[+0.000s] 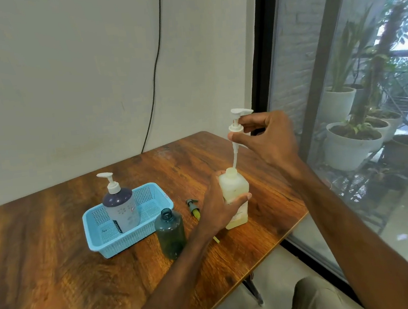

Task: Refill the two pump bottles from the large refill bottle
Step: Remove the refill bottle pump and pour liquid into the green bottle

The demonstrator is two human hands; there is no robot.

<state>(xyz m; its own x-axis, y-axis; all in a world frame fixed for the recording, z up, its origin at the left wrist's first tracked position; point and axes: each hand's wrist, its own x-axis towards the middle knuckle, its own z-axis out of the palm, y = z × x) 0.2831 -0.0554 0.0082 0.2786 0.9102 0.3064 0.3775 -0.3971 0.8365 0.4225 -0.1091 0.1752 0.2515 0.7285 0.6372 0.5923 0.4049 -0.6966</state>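
Early stage, by my reading: teal bottle [170,233] at lower centre uncapped, its pump [193,207] on the table [57,243]; right hand [266,139] pinches white pump [237,123] above the square bottle [234,196], tube still in neck; left hand [218,207] clasps that bottle; no pouring yet.

On my table [58,255], the basket [99,239] sits left with the large bottle [122,207] in it. An open bottle [170,232] stands just before it; a loose pump [193,207] apparently lies behind, square bottle [234,196] farthest right.
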